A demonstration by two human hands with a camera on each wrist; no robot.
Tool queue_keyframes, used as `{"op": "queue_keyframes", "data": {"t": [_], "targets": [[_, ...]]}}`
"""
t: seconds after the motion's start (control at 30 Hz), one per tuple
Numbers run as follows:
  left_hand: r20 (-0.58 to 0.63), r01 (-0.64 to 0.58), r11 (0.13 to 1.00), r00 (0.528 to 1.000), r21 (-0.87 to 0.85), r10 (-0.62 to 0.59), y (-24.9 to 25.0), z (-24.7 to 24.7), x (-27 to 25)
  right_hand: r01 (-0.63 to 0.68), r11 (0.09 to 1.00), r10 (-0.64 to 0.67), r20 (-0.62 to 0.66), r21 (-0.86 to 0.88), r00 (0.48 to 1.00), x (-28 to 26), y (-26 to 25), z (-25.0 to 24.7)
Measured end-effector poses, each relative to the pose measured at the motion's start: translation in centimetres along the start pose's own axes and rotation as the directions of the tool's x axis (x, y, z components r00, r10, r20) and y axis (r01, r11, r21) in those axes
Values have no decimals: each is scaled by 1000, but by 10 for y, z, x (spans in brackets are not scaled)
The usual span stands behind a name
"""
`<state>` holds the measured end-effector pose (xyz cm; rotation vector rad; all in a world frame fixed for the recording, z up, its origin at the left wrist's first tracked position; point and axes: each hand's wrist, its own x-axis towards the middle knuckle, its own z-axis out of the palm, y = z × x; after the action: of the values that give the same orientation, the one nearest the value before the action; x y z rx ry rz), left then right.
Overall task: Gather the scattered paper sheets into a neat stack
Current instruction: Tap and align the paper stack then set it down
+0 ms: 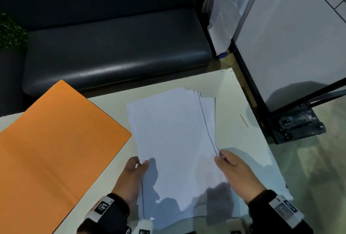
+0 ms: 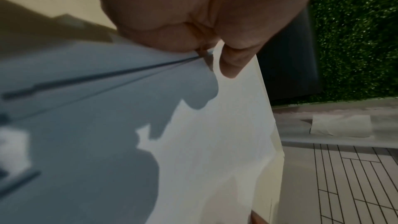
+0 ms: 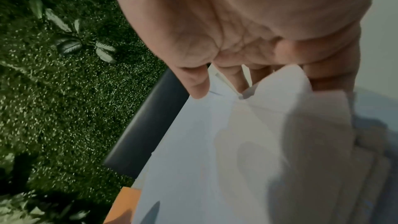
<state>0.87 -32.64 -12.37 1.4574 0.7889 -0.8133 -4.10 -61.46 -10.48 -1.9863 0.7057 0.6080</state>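
A loose stack of white paper sheets lies slanted on the cream table, its far right edges fanned out unevenly. My left hand grips the stack's near left edge, thumb on top and fingers underneath. In the left wrist view that thumb presses on the sheets. My right hand pinches the near right edge. The right wrist view shows its thumb over the paper, with the other fingers behind the lifted edges.
An open orange folder covers the table's left side, beside the stack. A dark sofa runs along the table's far edge. A white panel on a black stand rises at the right, and green foliage shows at the far left.
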Motion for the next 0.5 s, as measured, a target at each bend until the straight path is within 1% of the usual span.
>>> {"op": "queue_keyframes", "data": {"t": [0.07, 0.1, 0.17, 0.23, 0.3, 0.33, 0.37, 0.43, 0.5], "targets": [[43, -20, 1000, 999, -16, 20, -8, -1, 2, 31, 998, -32, 22, 52, 999, -7, 1, 3], [50, -59, 998, 997, -11, 59, -10, -2, 2, 40, 999, -40, 5, 22, 999, -10, 3, 3], [52, -121, 991, 992, 50, 118, -12, -2, 0, 56, 994, -56, -3, -92, 998, -19, 3, 5], [74, -161, 980, 985, 114, 153, -12, 0, -3, 59, 985, -51, 55, -161, 997, -26, 3, 13], [41, -189, 966, 982, 177, 184, -8, 1, -5, 37, 984, -20, 102, -177, 995, -25, 3, 19], [19, -194, 961, 981, 199, 194, -4, 0, -6, 19, 982, -3, 84, -186, 996, -22, 3, 19], [-3, -195, 958, 980, 210, 200, -1, -3, -3, 21, 980, -14, 35, -198, 999, -17, 3, 16], [-43, -167, 966, 983, 196, 179, 9, -10, 6, 37, 982, -56, -97, -187, 994, -3, -4, 5], [-64, -161, 970, 982, 182, 176, 24, -15, 19, 32, 997, -43, -179, -65, 983, 17, -17, -4]]}}
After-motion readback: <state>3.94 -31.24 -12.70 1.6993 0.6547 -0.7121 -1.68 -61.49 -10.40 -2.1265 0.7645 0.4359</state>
